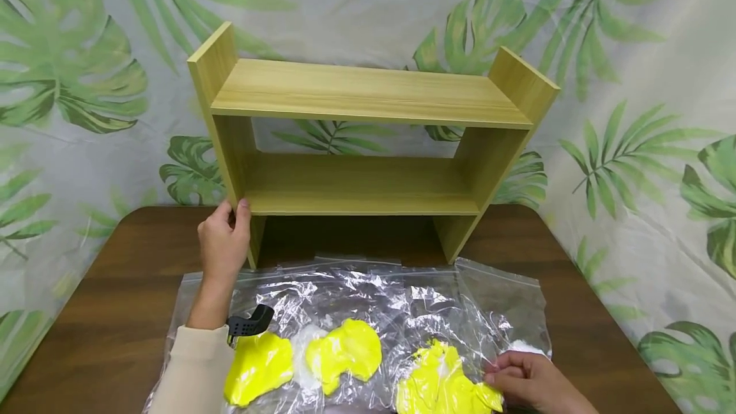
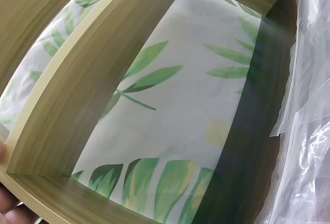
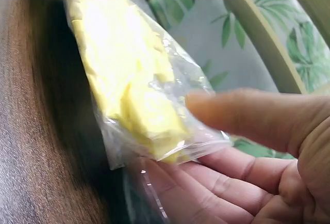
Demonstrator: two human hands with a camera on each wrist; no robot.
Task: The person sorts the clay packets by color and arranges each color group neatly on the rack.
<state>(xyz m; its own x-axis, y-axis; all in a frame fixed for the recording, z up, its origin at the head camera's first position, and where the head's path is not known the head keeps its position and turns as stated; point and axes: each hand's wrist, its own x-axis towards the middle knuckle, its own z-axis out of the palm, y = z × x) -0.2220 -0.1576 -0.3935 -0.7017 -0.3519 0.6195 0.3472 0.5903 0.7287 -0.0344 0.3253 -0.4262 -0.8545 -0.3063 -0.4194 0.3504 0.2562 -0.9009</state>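
Your left hand (image 1: 223, 241) grips the wooden shelf (image 1: 368, 98) by its left side panel (image 1: 236, 145), at lower-board height; shelf stands on the brown table (image 1: 598, 356); your right hand (image 1: 535, 379) pinches a clear bag (image 3: 188, 74) near its edge; yellow lump (image 1: 439, 382) inside, beside your fingertips.
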